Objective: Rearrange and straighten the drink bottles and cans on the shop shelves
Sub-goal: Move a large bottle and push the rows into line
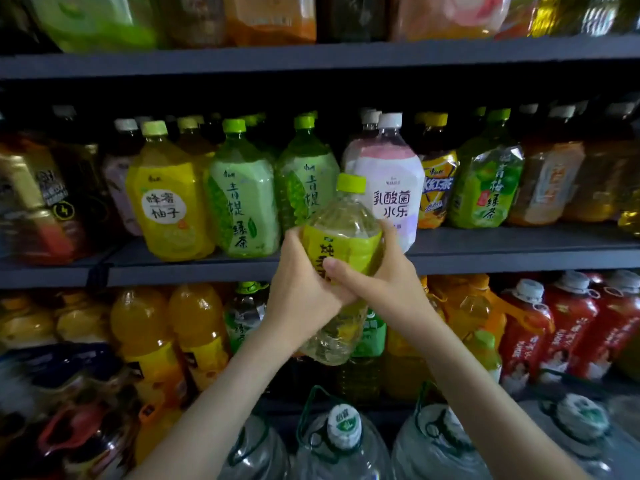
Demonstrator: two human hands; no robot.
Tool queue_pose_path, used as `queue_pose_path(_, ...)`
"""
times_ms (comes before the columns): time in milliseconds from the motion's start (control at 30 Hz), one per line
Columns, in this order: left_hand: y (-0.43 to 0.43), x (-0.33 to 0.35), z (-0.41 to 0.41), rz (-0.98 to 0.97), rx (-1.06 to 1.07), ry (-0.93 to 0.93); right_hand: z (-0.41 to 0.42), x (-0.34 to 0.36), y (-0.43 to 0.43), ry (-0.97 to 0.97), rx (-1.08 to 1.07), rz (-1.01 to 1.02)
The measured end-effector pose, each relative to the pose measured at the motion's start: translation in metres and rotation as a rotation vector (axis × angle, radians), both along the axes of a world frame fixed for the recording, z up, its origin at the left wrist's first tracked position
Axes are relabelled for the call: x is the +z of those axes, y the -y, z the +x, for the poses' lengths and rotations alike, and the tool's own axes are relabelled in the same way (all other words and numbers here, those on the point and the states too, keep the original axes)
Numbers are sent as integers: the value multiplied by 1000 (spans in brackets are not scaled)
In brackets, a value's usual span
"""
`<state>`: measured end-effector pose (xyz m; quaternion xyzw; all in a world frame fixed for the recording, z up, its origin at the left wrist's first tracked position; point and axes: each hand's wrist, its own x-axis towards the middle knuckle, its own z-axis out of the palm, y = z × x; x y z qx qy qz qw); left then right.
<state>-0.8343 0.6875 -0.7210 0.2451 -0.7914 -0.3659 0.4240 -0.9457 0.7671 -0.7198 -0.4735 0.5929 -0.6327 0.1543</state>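
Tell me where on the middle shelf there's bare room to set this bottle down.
Best bet: the bare front strip of the middle shelf right of the white bottle, before the set-back orange-label bottle. A sliver shows left of the yellow bottle. From yellow to white the row is packed; the held bottle hides any gap there.

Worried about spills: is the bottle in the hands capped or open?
Capped. The held bottle has its lime-green cap seated on the neck; the left hand and right hand both grip the body lower down, not the cap.
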Motion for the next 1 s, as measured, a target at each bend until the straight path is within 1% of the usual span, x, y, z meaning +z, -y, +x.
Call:
queue_pose_path(133, 23, -10, 19, 181, -453, 120, -11, -19, -9, 339, 76, 9)
queue_pose_path(200, 29, -14, 16, 285, -594, 148, -15, -20, -13, 372, 107, 43)
queue_pose_path(233, 30, -14, 12, 319, -624, 151, -17, -19, -14, 373, 113, 63)
queue_pose_path(300, 32, -12, 5, 339, -630, 155, -21, -15, -17, 396, 111, 103)
queue_pose_path(433, 27, -1, -8, 461, -658, 170, -35, 2, -26, 461, 92, 185)
queue_pose_path(500, 18, 2, -12, 497, -630, 178, -35, 7, -32, 511, 86, 195)
queue_pose_path(600, 4, 18, -20, 619, -593, 204, -37, 23, -46, 576, 13, 246)
queue_pose_path(667, -8, 33, -24, 680, -563, 241, -34, 38, -57, 598, -39, 274)
queue_pose_path(767, -27, 58, -31, 793, -562, 296, -30, 63, -78, 692, -104, 291)
queue_pose_path(867, -49, 85, -38, 839, -555, 387, -27, 90, -105, 795, -165, 320)
queue_pose_path(1000, -84, 133, -55, 884, -604, 491, -30, 135, -148, 944, -232, 300)
